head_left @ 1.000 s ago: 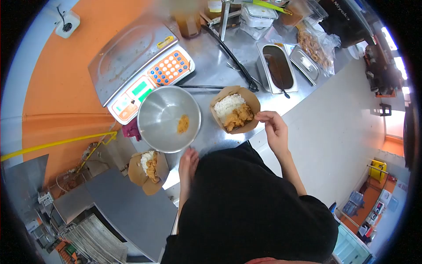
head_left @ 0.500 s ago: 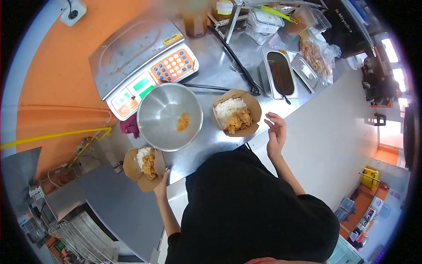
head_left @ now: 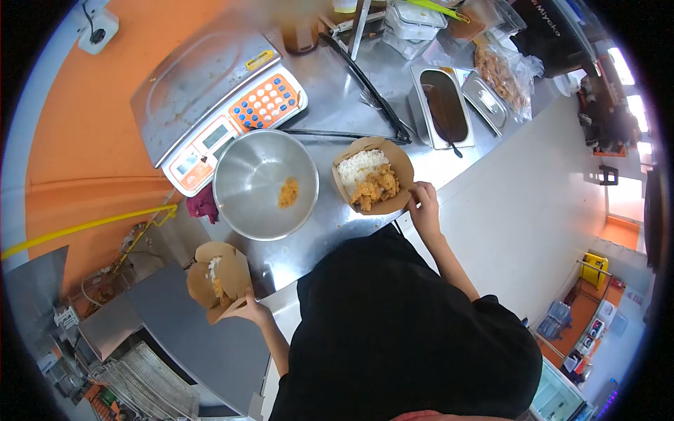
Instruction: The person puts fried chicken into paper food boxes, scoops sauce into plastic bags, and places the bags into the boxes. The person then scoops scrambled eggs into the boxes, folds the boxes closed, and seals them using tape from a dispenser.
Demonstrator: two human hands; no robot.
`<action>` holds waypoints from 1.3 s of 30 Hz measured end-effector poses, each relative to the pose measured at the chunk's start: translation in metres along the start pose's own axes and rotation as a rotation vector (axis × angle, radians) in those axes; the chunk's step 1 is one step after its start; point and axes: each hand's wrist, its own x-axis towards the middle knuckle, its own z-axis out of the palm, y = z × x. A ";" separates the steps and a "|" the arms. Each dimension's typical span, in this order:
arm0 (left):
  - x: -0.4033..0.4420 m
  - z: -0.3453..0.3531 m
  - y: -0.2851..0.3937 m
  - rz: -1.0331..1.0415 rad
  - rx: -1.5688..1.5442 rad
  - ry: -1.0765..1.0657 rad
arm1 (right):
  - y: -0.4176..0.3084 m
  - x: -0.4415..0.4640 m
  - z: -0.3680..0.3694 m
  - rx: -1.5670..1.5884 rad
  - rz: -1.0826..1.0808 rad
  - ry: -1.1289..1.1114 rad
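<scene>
Box (head_left: pixel 237 265), likely light and bendy, is clasped by the left hand (head_left: pixel 251 311), best supported just below; the right hand (head_left: pixel 425 212) touches a second box (head_left: pixel 402 163), pinch unclear.

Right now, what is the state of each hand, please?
Left hand: holding the food box by its edge.
Right hand: fingers bent at the other box; grip cannot be told.

"What sort of place is this?"

"A commercial kitchen, by the look of the steel desk (head_left: pixel 330 102), digital scale (head_left: pixel 263 104), big mixing bowl (head_left: pixel 246 210) and paper boxes (head_left: pixel 402 160) of rice (head_left: pixel 359 166) and fried pieces (head_left: pixel 375 188)."

"And lower left?"

"Wire racks (head_left: pixel 151 382), possibly fryer baskets; the warped edge makes it hard to tell."
</scene>
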 end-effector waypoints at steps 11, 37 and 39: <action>-0.012 -0.002 0.019 -0.010 -0.648 -0.179 | -0.038 0.029 -0.031 0.445 -0.090 -0.003; -0.026 0.057 -0.001 -0.909 -0.626 -1.122 | 0.000 -0.001 0.003 0.942 0.227 -0.444; -0.025 0.059 0.023 -0.666 -0.537 -1.084 | 0.008 -0.028 -0.003 1.061 0.471 -0.507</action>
